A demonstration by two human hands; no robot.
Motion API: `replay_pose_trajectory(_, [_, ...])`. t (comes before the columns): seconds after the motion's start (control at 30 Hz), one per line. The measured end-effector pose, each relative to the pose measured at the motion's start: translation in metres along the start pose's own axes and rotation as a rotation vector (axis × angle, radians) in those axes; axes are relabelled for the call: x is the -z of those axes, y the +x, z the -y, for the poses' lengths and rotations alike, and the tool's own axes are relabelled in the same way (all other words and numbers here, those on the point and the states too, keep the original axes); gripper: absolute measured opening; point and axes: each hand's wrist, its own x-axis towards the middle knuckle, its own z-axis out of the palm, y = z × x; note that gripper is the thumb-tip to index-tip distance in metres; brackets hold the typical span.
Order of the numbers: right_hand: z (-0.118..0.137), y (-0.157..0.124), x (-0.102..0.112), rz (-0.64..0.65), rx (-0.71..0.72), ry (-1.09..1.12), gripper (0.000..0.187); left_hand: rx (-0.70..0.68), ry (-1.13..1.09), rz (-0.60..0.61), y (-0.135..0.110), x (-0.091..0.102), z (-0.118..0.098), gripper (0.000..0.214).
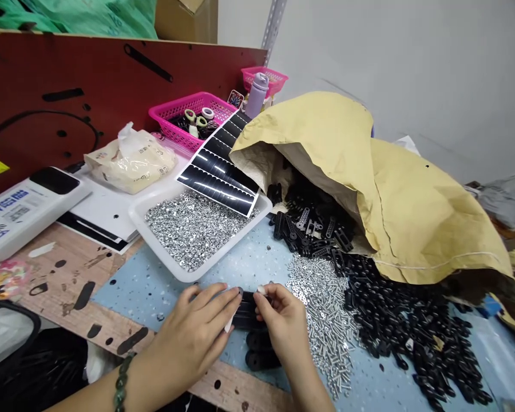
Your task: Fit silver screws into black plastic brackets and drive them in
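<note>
My left hand [199, 329] has its fingers pressed together at the left end of a black elongated plastic part [248, 298]. Something white shows under those fingers, too covered to name. On the other end, the thumb and fingertips of my right hand [284, 323] pinch together, with a small white piece [261, 290] at their tips. Just below, more long black parts [261, 359] lie side by side on the blue surface, partly behind my right hand. Loose silver screws [326, 326] are heaped right of that hand.
A white tray of small metal nuts [191, 275] stands ahead, with a black sticker sheet [223, 163] across its far edge. Black parts [412, 326] spill from a yellow sack [326, 131] at right. Behind are a pink basket [167, 117], a tissue pack [133, 163] and a purple bottle [256, 94].
</note>
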Motion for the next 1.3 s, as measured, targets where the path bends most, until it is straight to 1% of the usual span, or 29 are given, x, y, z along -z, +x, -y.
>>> replay_pose_trajectory(0.13, [0.002,-0.002,-0.003,-0.012,-0.011,-0.079,0.018,-0.015,0.008,0.023,-0.001,0.001,0.001,0.047])
replay_pose_trajectory(0.27, [0.007,-0.002,-0.004,-0.022,0.050,-0.307,0.015,-0.018,-0.006,0.035,0.000,-0.001,0.002,0.048])
replay_pose_trajectory(0.37, [0.010,-0.001,-0.004,-0.033,0.190,-0.558,0.010,-0.014,-0.026,0.026,0.004,-0.003,-0.001,0.050])
replay_pose_trajectory(0.43, [0.011,-0.001,-0.002,-0.047,0.310,-0.729,0.008,0.007,-0.049,-0.014,0.007,-0.005,-0.003,0.048])
replay_pose_trajectory(0.5, [0.011,-0.004,0.002,-0.095,0.407,-0.887,0.015,0.032,-0.069,-0.053,0.009,-0.005,-0.005,0.043])
replay_pose_trajectory(0.57, [0.010,-0.009,0.008,-0.192,0.499,-0.981,0.028,0.046,-0.081,-0.074,0.011,-0.005,-0.006,0.040])
replay_pose_trajectory(0.6, [0.009,-0.013,0.011,-0.243,0.557,-0.982,0.032,0.046,-0.084,-0.078,0.011,-0.005,-0.006,0.039])
replay_pose_trajectory(0.63, [0.007,-0.017,0.013,-0.265,0.618,-0.959,0.033,0.045,-0.087,-0.083,0.011,-0.006,-0.006,0.039])
replay_pose_trajectory(0.67, [0.004,-0.022,0.014,-0.248,0.673,-0.924,0.033,0.044,-0.088,-0.087,0.010,-0.006,-0.006,0.039])
replay_pose_trajectory(0.73, [-0.003,-0.031,0.014,-0.146,0.731,-0.869,0.034,0.035,-0.077,-0.075,0.009,-0.007,-0.004,0.042])
replay_pose_trajectory(0.8, [-0.010,-0.037,0.013,-0.068,0.681,-0.849,0.037,0.017,-0.059,-0.047,0.008,-0.007,-0.002,0.044])
replay_pose_trajectory(0.83, [-0.012,-0.040,0.012,-0.063,0.640,-0.824,0.038,0.013,-0.055,-0.029,0.007,-0.006,-0.001,0.045])
replay_pose_trajectory(0.9, [-0.014,-0.044,0.014,-0.107,0.553,-0.707,0.037,0.012,-0.063,-0.005,0.006,-0.004,0.000,0.045])
replay_pose_trajectory(0.97, [-0.012,-0.050,0.018,-0.185,0.487,-0.554,0.033,0.024,-0.087,0.001,0.005,0.000,0.000,0.043])
replay_pose_trajectory(1.03, [-0.008,-0.058,0.025,-0.258,0.449,-0.441,0.022,0.038,-0.127,-0.015,0.003,0.004,-0.002,0.036])
replay_pose_trajectory(1.1, [-0.005,-0.066,0.034,-0.318,0.432,-0.384,0.009,0.063,-0.191,-0.048,0.000,0.008,-0.004,0.032])
replay_pose_trajectory(1.17, [-0.004,-0.073,0.044,-0.388,0.403,-0.338,0.022,0.097,-0.267,-0.058,-0.002,0.012,-0.006,0.037])
replay_pose_trajectory(1.23, [-0.007,-0.079,0.054,-0.433,0.369,-0.306,0.033,0.114,-0.305,-0.023,-0.002,0.014,-0.006,0.041])
replay_pose_trajectory(1.3, [-0.015,-0.085,0.059,-0.428,0.368,-0.333,0.032,0.108,-0.273,0.032,0.001,0.012,-0.005,0.042])
